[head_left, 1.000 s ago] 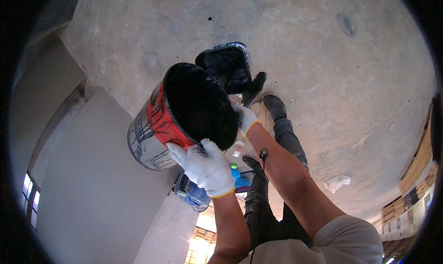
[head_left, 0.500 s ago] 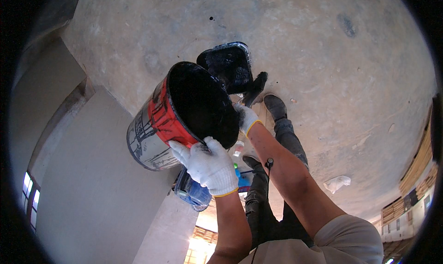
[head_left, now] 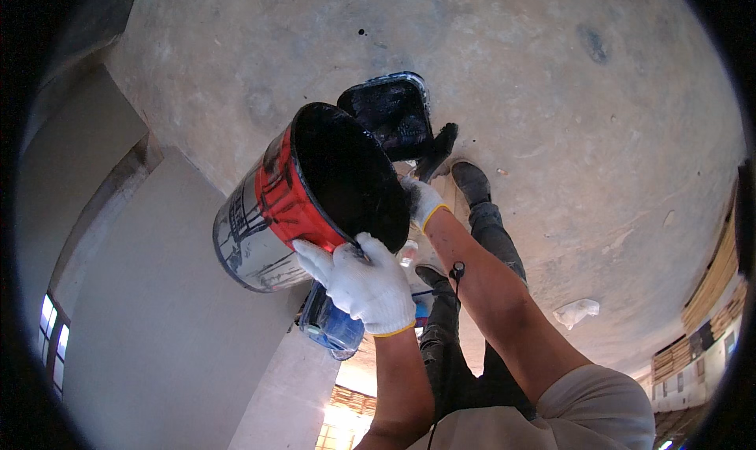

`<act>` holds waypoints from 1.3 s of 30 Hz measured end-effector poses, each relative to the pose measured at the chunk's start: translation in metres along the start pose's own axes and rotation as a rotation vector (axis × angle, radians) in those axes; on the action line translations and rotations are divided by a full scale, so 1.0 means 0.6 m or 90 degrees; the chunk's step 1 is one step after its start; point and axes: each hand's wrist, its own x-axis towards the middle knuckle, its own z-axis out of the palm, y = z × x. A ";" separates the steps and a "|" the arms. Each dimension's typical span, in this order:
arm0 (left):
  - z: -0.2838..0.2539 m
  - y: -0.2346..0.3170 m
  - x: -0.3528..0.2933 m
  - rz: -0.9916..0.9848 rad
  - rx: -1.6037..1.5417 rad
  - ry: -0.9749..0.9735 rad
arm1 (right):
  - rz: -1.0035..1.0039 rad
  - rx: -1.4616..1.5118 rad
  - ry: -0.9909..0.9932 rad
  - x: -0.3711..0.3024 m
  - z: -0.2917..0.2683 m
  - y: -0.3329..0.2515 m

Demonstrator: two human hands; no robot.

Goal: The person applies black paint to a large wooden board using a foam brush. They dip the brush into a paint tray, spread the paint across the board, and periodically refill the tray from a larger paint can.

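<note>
A tilted paint bucket (head_left: 293,202), grey with a red band and black drips, has its dark mouth facing up and to the right. My left hand (head_left: 364,288), in a white knit glove, grips the near rim with the thumb over the edge. On the right side of the rim is my gloved right hand (head_left: 424,201), closed against the bucket, fingers partly hidden and stained black. Just beyond the mouth, a black-coated paint tray (head_left: 391,107) rests on the floor, partly covered by the bucket. Beside it lies a black paint-covered tool (head_left: 438,152), perhaps a brush or roller.
A grey wall (head_left: 173,292) rises at the left. Below the bucket stands a blue translucent container (head_left: 332,324). My shoes (head_left: 471,182) are close to the tray on the concrete floor (head_left: 567,119). A crumpled white bag (head_left: 576,313) lies to the right.
The bucket has shifted very slightly, its base moving a little left. My left hand has moved slightly right along with the rim. The tray stays in place.
</note>
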 end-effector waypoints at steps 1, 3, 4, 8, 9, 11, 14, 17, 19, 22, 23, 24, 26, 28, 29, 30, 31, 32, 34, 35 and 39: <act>0.000 0.007 -0.001 0.005 -0.015 -0.001 | -0.001 0.032 0.008 0.010 -0.007 -0.002; 0.003 0.009 -0.003 0.018 -0.025 0.018 | 0.005 0.056 0.025 0.019 -0.011 0.000; 0.005 0.005 -0.005 0.020 -0.027 0.028 | 0.013 0.048 0.034 0.017 -0.009 0.003; 0.012 0.014 -0.009 0.058 -0.012 0.032 | 0.326 0.648 -0.599 0.106 -0.107 0.014; 0.012 0.011 -0.013 0.050 0.006 0.030 | 0.425 0.834 -0.694 0.105 -0.105 0.016; 0.012 0.007 -0.019 0.041 0.021 0.027 | 0.453 1.240 -0.452 0.100 -0.102 0.020; 0.015 0.008 -0.022 0.052 0.007 0.035 | 0.438 1.629 -0.084 0.076 -0.084 0.014; 0.015 0.008 -0.021 0.085 -0.017 0.060 | 0.445 1.517 -0.130 0.078 -0.098 0.023; 0.015 0.002 -0.020 0.094 -0.013 0.065 | 0.429 1.641 -0.027 0.073 -0.087 0.017; 0.016 0.011 -0.023 0.072 -0.021 0.079 | 0.416 1.835 0.166 0.075 -0.078 0.011; 0.015 0.012 -0.024 0.070 -0.012 0.078 | 0.461 1.851 0.177 0.077 -0.076 0.013; 0.014 0.015 -0.024 0.073 -0.006 0.077 | 0.508 1.870 0.183 0.083 -0.082 0.012; 0.014 0.023 -0.027 0.068 -0.011 0.072 | 0.636 1.847 0.104 0.115 -0.123 0.018; 0.018 0.016 -0.029 0.076 -0.015 0.074 | 0.661 1.793 0.022 0.130 -0.134 0.027; 0.018 0.014 -0.030 0.081 -0.017 0.076 | 0.630 1.781 0.014 0.136 -0.141 0.029; 0.018 0.013 -0.032 0.077 -0.014 0.074 | 0.601 1.765 0.013 0.132 -0.135 0.031; 0.015 0.014 -0.034 0.074 -0.011 0.072 | 0.555 1.768 0.049 0.127 -0.130 0.032; 0.015 0.014 -0.035 0.071 -0.009 0.071 | 0.553 1.766 0.058 0.122 -0.124 0.032; 0.016 0.017 -0.038 0.088 -0.009 0.074 | 0.589 1.765 0.035 0.128 -0.136 0.029; 0.016 0.019 -0.039 0.097 -0.009 0.076 | 0.609 1.760 0.029 0.130 -0.142 0.027; 0.016 0.016 -0.038 0.086 -0.012 0.075 | 0.595 1.730 0.064 0.126 -0.135 0.033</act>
